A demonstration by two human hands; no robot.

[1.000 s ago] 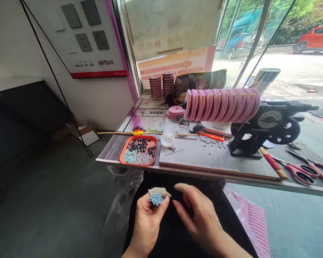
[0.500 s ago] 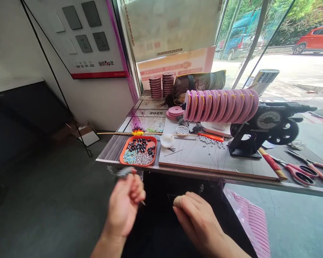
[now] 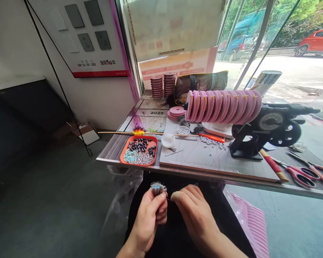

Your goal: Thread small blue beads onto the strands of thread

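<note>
My left hand [image 3: 153, 216] is closed round a bundle of thin metal pieces with pale blue tips [image 3: 158, 187], which point up above the fingers. Just to its right, my right hand [image 3: 195, 211] is pinched, a tan wrap covering one finger. A thin line seems to run from its fingertips toward the left hand; its ends are hidden. Both hands are above dark-clothed legs, in front of the table edge. Nearest beyond them lies an orange tray [image 3: 121, 159] with black pieces, blue-green pieces and small silver beads.
A black winding machine [image 3: 247, 143] carries a row of pink spools [image 3: 223, 105]. On the board [image 3: 193, 161] are grey beads, an orange-handled tool [image 3: 212, 138] and a white lid [image 3: 168, 141]. Scissors [image 3: 301, 173] and pliers [image 3: 316, 166] lie at the right. A wooden stick [image 3: 115, 133] juts past the table's left side.
My left hand has moved right, away from below the tray and close to my right hand. Its bundle has turned from sideways to upright. My right hand has shifted slightly.
</note>
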